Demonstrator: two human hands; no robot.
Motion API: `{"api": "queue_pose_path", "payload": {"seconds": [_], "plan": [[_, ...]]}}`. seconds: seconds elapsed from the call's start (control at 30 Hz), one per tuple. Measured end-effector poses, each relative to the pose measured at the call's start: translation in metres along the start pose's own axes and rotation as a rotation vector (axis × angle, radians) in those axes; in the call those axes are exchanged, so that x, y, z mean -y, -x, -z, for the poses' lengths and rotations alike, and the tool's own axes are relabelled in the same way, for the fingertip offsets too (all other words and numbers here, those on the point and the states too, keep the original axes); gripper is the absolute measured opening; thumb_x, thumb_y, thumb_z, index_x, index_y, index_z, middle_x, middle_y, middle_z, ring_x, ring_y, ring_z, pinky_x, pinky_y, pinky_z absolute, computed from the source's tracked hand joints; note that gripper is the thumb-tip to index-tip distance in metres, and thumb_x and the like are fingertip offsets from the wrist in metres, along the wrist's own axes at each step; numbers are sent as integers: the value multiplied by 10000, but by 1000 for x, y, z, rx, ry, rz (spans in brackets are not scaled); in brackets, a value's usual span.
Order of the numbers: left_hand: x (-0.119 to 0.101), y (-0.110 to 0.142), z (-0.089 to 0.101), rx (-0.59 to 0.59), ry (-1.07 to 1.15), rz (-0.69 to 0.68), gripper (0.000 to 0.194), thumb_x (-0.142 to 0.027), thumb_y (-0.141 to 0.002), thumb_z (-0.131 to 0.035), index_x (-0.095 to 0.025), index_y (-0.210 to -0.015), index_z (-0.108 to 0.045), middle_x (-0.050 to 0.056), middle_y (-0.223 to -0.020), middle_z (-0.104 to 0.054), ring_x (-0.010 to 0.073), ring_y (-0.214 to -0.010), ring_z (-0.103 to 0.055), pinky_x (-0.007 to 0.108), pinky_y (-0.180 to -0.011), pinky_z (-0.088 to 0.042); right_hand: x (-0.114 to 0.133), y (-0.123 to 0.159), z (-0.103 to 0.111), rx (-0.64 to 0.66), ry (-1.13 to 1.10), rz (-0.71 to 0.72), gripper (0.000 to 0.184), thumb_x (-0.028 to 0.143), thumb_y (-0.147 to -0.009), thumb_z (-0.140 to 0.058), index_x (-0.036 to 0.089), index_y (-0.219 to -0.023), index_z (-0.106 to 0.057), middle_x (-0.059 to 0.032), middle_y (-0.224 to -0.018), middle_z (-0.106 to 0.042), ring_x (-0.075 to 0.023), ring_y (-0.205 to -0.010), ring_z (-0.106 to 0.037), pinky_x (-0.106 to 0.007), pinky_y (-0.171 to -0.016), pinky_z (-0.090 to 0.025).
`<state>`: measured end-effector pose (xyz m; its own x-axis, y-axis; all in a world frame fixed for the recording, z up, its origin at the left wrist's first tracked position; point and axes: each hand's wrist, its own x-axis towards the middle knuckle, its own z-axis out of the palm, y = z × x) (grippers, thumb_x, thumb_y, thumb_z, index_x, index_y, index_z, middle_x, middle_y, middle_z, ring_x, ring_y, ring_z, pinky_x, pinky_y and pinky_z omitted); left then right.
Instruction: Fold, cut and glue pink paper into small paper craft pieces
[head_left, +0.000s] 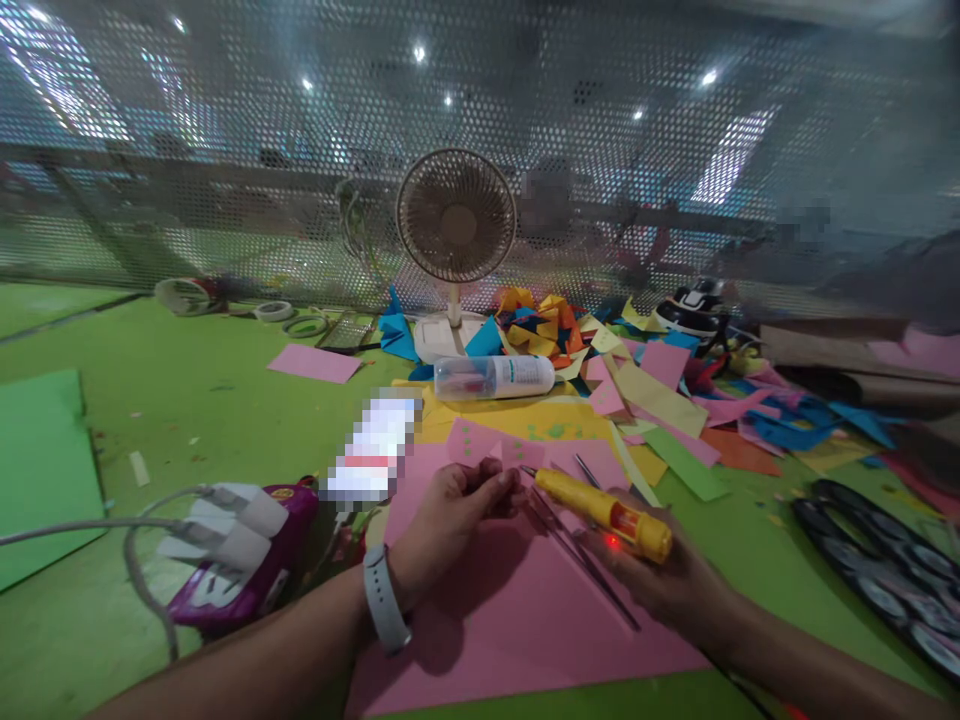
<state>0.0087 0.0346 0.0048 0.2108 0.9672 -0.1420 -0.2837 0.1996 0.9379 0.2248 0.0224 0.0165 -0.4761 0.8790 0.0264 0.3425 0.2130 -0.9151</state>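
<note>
My right hand [660, 580] is wrapped round a yellow pen-shaped electric tool [600, 508] with a thin metal tip and a small red light showing below it. The tip points left, close to the fingers of my left hand [457, 510]. Those left fingers are pinched together; whatever is between them is too small to make out. Under both hands lies a large pink paper sheet [480, 640]. Long thin metal tweezers [589, 565] slant beneath the right hand; I cannot tell if they touch it. Pink paper with small green bits [480, 437] lies just beyond my fingers.
A clear bottle [521, 376] lies in front of a desk fan [456, 215]. Paper scraps [675, 400] pile up at right, near a black palette [885, 570]. At left are a lit phone [375, 445] and a purple power strip [247, 570] with white plugs and cables.
</note>
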Motion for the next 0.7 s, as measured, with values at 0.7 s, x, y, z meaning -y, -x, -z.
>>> {"api": "queue_pose_path", "payload": {"seconds": [0.7], "plan": [[-7, 3, -2, -167, -92, -93, 249, -363, -730, -693, -119, -771, -670, 83, -782, -699, 159, -716, -639, 263, -704, -500, -29, 55, 87, -415, 894, 136, 326, 475, -755, -612, 216, -935, -529, -49, -793, -647, -193, -637, -619, -283, -584, -460]]}}
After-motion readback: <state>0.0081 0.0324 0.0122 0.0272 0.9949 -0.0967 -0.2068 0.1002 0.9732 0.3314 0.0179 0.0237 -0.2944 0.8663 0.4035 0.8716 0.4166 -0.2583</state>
